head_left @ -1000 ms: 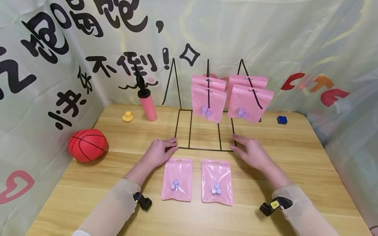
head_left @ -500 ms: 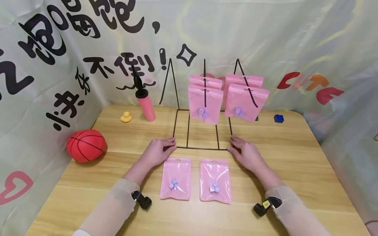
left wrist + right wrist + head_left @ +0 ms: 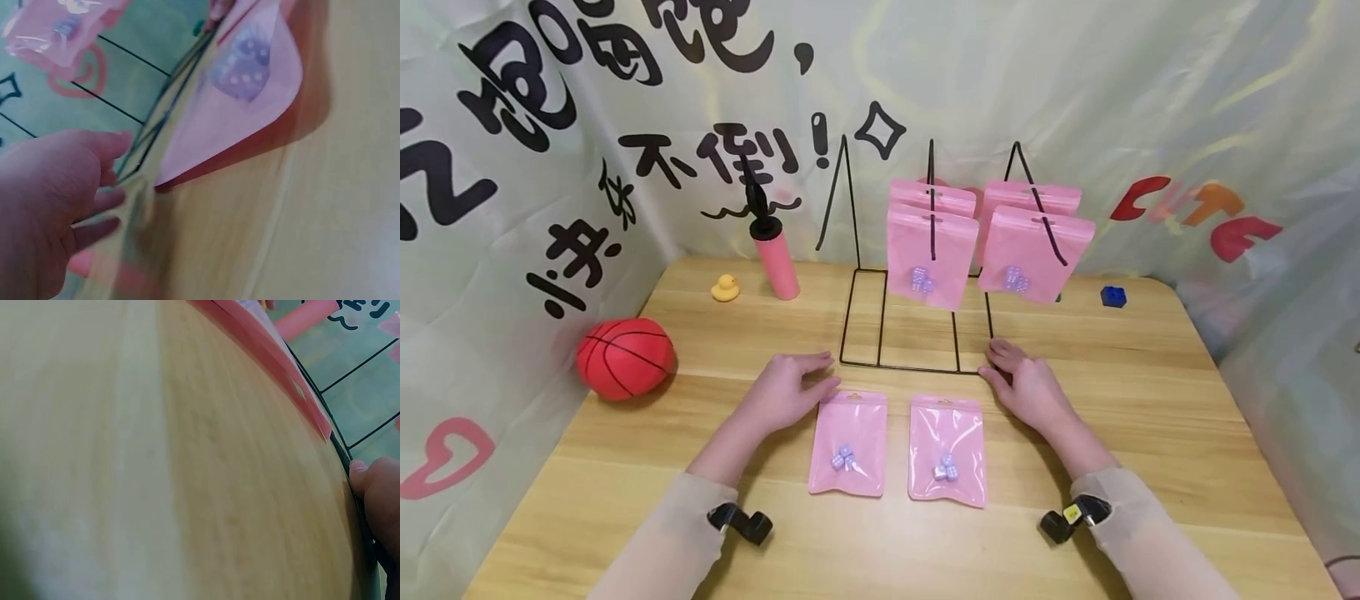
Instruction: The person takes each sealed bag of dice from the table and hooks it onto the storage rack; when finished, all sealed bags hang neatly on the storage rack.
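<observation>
A black wire display rack (image 3: 917, 368) stands mid-table, with several pink zip pouches (image 3: 931, 242) hanging from its middle and right hooks. At its front right corner, my right hand (image 3: 1030, 387) holds the frame between thumb and fingers; the thumb lies on the wire in the right wrist view. My left hand (image 3: 782, 393), fingers relaxed and apart, is just left of the front left corner, holding nothing. Its thumb is close by the top of a flat pink pouch (image 3: 850, 421) with lilac dice inside. Beside that lies another dice pouch (image 3: 947, 425).
A red toy basketball (image 3: 627, 358) sits at the table's left edge. Behind it are a yellow rubber duck (image 3: 726, 288) and a pink hand pump (image 3: 777, 265). A blue toy brick (image 3: 1113, 296) lies at the back right. A printed cloth (image 3: 1150, 100) hangs behind.
My left hand has let go of the rack's front left corner and drawn slightly back to the left. The right hand stays at its corner. The head view has shifted a little.
</observation>
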`<state>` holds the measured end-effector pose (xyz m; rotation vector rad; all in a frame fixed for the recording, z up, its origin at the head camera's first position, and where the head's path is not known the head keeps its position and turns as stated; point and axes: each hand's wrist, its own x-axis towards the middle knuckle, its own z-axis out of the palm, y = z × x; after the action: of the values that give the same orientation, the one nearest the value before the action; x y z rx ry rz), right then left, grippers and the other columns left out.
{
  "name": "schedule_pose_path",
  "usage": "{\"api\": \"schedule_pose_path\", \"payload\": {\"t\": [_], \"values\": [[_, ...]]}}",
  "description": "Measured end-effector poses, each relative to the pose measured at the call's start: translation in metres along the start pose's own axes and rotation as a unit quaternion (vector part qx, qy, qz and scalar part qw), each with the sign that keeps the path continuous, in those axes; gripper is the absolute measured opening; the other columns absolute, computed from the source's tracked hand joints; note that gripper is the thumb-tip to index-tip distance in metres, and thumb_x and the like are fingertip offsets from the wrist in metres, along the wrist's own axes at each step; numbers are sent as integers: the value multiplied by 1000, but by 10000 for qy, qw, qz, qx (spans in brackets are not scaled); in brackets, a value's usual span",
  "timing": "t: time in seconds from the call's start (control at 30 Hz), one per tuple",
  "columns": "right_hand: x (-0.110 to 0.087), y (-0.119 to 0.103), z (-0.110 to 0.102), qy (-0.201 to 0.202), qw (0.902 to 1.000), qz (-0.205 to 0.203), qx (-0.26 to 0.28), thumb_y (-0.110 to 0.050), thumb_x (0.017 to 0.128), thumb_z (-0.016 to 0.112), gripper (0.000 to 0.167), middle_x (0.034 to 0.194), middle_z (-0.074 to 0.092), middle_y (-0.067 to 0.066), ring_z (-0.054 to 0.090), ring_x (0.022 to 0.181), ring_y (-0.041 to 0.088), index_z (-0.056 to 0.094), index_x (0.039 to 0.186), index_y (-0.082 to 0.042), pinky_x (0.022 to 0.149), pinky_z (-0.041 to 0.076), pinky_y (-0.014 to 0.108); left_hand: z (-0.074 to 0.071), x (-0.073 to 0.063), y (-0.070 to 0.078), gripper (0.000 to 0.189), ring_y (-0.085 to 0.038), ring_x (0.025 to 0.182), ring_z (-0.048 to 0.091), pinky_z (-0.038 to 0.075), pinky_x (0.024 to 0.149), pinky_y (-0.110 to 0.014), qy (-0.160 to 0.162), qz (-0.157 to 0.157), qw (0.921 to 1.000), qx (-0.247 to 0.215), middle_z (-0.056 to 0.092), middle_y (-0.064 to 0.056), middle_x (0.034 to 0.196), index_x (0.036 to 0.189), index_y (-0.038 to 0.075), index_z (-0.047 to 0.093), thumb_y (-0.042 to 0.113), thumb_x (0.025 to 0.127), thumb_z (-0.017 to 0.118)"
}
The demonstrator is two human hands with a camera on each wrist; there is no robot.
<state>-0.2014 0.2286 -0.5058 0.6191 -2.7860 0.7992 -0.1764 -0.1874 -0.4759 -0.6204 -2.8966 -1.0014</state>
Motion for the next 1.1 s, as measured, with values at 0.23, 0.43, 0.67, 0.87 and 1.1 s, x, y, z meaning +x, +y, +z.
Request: {"api": "schedule_pose_path", "payload": {"t": [0.23,0.43,0.67,0.87,1.1], "values": [[0,0,-2,59,9999,87,98,-22,103,73,46,145,58,29,52,136,48,66,134,10,108,47,62,-15,-33,14,36,-22,96,76,62,90,-45,2,-1105,9934,-306,80,-6,108,119,4,80,33,97,80],[-1,1,-5,47,9996,234,114,-22,103,73,45,145,58,28,51,137,47,66,134,9,110,45,62,-14,-43,31,33,-14,83,70,61,77,-36,-195,-1988,9764,-826,77,-1,93,112,2,80,31,97,80],[2,0,-1,24,9997,183,148,-23,104,73,45,145,58,27,53,137,46,66,135,10,111,45,61,-6,-52,39,26,-15,70,70,53,66,-31,-503,-2666,9529,-1353,75,2,73,93,7,80,33,94,83],[2,0,0,41,9996,195,184,-22,103,73,45,145,58,28,53,137,46,66,134,10,111,44,62,0,-52,40,27,-17,70,73,57,66,-31,-493,-3002,9357,-1786,74,-4,73,94,1,76,21,85,91],[0,0,1,41,9994,261,234,-23,103,74,46,146,57,27,52,138,45,66,134,10,112,44,62,8,-53,35,18,-20,70,73,63,65,-32,-487,-2759,9277,-2470,75,-9,77,99,-6,76,6,89,85]]}}
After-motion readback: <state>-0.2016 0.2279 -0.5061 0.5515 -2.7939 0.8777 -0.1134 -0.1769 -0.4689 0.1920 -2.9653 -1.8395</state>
